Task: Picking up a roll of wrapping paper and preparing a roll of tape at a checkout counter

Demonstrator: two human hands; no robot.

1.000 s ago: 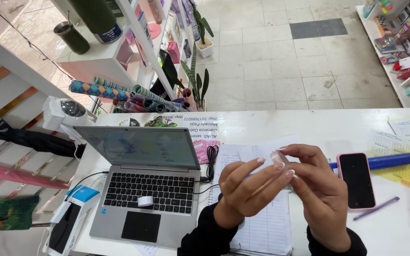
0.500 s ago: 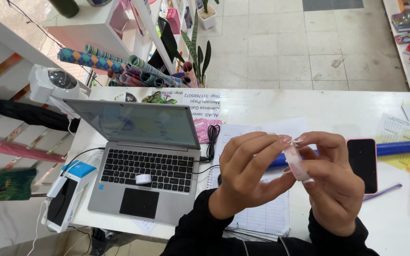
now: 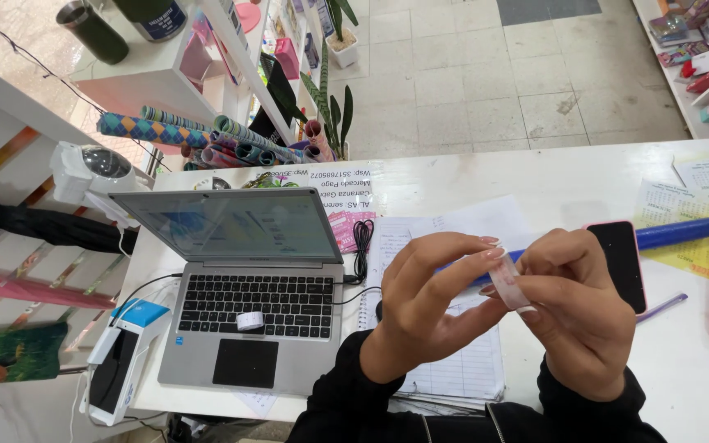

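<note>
Two hands work one small strip of pale paper or tape [image 3: 509, 283] above the open notebook [image 3: 453, 361], right of the laptop [image 3: 248, 287]. Since a second ago the hands have dropped lower and closer to the body, and the strip now shows longer between them, so it looks drawn out or unfolded. Left hand [image 3: 428, 308] pinches its upper end, fingertips together; right hand [image 3: 580, 316] clamps the lower end. Long axis runs upper-left to lower-right, tilted steeply.
</note>
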